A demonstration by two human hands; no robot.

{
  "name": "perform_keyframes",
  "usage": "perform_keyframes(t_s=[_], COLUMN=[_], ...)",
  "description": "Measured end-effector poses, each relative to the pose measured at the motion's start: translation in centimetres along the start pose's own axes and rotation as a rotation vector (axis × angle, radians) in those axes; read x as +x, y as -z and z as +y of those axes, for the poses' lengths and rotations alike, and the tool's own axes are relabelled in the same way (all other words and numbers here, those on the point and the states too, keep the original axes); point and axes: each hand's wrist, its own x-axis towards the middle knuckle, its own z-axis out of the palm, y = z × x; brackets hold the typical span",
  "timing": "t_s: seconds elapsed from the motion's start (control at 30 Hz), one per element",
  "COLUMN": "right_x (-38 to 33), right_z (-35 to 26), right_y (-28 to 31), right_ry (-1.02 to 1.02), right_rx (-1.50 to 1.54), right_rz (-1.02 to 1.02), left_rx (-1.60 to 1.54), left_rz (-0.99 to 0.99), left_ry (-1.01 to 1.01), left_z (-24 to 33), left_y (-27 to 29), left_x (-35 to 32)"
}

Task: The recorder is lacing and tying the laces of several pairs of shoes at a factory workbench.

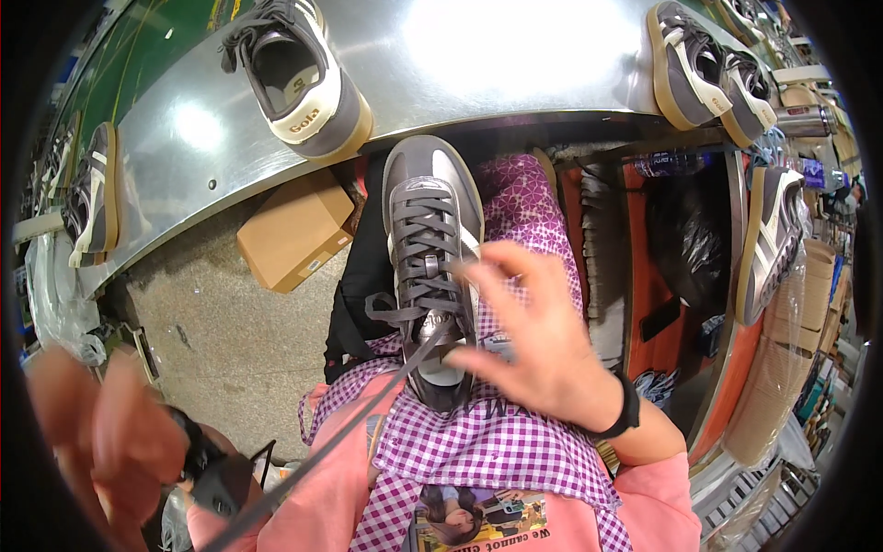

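Observation:
A grey sneaker (430, 198) with white side panels and a gum sole rests on my lap, toe pointing away. Dark grey laces (428, 244) criss-cross its front, and a loop sticks out on the left. One loose lace end (368, 405) runs taut from near the tongue down to the lower left. My right hand (543, 340) is at the shoe's right side, thumb and fingers apart around the lacing and opening, nothing visible between them. My left hand (120, 451) is raised at the lower left, smeared by motion; whether its fingers grip the lace is unclear.
A metal bench (515, 74) curves across the far side, bearing a similar sneaker (303, 83) and more at the right (685, 69) and left (92, 193). A cardboard box (294, 230) sits on the floor. At right stands an orange-edged shelf (727, 368) with a black bag (685, 239).

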Motion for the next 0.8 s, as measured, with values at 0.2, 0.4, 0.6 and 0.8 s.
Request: perform_keyframes(t_s=[0.2,0.4,0.6,0.8], right_x=[1.2,1.4,0.1,-0.2], right_z=[1.0,-2.1,0.0,-1.0], right_y=[1.0,0.9,-4.7,3.4], right_ry=[-0.035,-0.557,-0.111,-0.28], right_rx=[0.945,0.471,0.228,0.839], right_rz=[-0.291,-0.655,-0.343,-0.343], left_rx=[-0.54,-0.844,-1.01,-1.107], left_rz=[-0.3,-0.383,-0.531,-0.567], left_ry=[-0.682,-0.642,-0.619,-0.486], left_z=[0.4,-0.3,-2.0,-2.1], left_y=[-4.8,-7.4,-10.1,-10.1], left_x=[2.8,2.3,2.3,1.8])
